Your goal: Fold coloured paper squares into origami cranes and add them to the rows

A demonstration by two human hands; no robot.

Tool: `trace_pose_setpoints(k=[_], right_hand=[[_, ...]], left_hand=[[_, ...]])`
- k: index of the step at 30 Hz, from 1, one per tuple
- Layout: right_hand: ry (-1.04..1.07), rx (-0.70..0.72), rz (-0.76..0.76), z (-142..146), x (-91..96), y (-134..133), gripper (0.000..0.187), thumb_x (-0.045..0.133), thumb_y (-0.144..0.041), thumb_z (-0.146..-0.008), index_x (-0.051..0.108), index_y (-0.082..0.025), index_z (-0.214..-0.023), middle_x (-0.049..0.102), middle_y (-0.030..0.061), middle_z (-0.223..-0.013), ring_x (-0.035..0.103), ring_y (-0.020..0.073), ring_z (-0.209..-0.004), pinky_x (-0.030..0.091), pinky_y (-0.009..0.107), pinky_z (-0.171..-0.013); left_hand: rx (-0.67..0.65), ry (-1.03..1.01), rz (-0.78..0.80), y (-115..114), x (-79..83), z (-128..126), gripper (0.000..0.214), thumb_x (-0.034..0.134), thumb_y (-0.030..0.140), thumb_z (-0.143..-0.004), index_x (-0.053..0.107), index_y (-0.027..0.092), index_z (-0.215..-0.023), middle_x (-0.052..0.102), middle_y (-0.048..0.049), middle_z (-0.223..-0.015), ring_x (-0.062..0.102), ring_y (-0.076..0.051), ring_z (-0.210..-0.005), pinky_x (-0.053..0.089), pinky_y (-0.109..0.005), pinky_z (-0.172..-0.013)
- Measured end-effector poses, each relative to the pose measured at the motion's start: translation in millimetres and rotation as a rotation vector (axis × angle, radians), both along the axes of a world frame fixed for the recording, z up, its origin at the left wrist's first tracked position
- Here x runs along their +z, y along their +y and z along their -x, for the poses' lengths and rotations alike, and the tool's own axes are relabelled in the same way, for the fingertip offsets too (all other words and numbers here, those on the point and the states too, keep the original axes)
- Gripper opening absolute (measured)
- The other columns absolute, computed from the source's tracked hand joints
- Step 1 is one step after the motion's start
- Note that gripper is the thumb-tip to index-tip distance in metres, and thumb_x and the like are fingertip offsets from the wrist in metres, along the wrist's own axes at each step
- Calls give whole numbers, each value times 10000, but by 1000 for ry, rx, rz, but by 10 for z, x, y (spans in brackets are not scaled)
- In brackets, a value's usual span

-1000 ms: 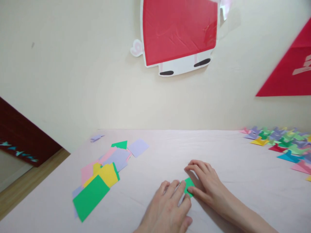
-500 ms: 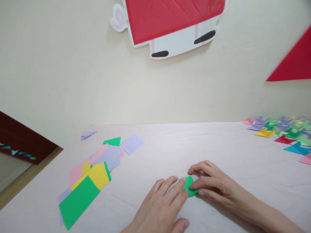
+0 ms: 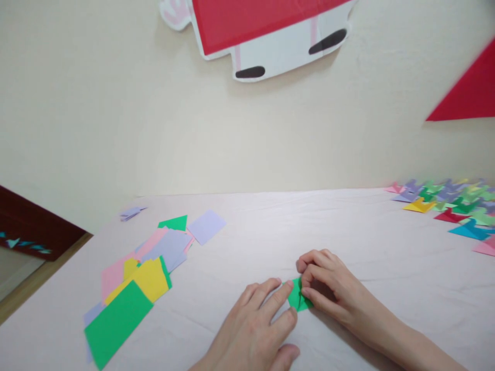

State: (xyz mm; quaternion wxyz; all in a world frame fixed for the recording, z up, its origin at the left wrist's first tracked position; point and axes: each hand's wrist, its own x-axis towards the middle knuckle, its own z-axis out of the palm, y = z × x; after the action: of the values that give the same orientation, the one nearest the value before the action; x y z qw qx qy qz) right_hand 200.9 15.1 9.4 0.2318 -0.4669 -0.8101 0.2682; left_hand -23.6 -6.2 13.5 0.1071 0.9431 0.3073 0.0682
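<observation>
A small piece of folded green paper [image 3: 294,296] lies on the white cloth between my hands. My left hand [image 3: 257,322] rests flat at its left side, fingers spread and fingertips pressing on the paper's edge. At the other side, my right hand [image 3: 333,283] has thumb and index finger pinched on a raised flap of the same paper. A thin dark line of shadow runs beside the flap. The right fingertips cover part of the paper.
Loose sheets spread at the left, among them a green sheet [image 3: 118,322], a yellow one [image 3: 152,281] and a lilac one [image 3: 207,226]. Folded lilac papers [image 3: 131,213] sit farther back. Rows of folded paper shapes [image 3: 464,206] stand at the far right. A wall [image 3: 270,139] rises behind the cloth.
My right thumb and index finger have closed together on the green paper, lifting a flap. My left hand stays nearly in place. The view has shifted slightly.
</observation>
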Motion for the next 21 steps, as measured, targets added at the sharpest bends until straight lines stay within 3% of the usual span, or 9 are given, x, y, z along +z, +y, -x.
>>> trace_pose_setpoints(k=[9, 16, 21], right_hand=[[-18, -62, -54, 78, -32, -18, 136, 518, -117, -842, 561, -219, -763, 598, 56, -910, 516, 222, -874, 434, 393, -790], [-45, -64, -96, 91, -69, -26, 132, 551, -106, -827, 554, -220, -760, 598, 38, -864, 518, 207, -831, 435, 357, -755], [-71, -63, -98, 106, -64, -30, 147, 534, -94, -850, 530, -212, -762, 583, 29, -842, 510, 197, -810, 427, 343, -736]], left_hand=[[2, 15, 11, -10, 0, -20, 288, 561, 381, -912, 614, 172, -1102, 470, -96, -1454, 446, -298, -1291, 431, -449, -994], [-3, -21, -56, -29, -54, -14, 450, 522, 422, -938, 501, 217, -1338, 484, -80, -1443, 447, -273, -1284, 412, -406, -1005], [0, 5, -68, -41, -88, -9, 481, 518, 450, -937, 488, 213, -1355, 469, -77, -1456, 432, -281, -1296, 401, -422, -1019]])
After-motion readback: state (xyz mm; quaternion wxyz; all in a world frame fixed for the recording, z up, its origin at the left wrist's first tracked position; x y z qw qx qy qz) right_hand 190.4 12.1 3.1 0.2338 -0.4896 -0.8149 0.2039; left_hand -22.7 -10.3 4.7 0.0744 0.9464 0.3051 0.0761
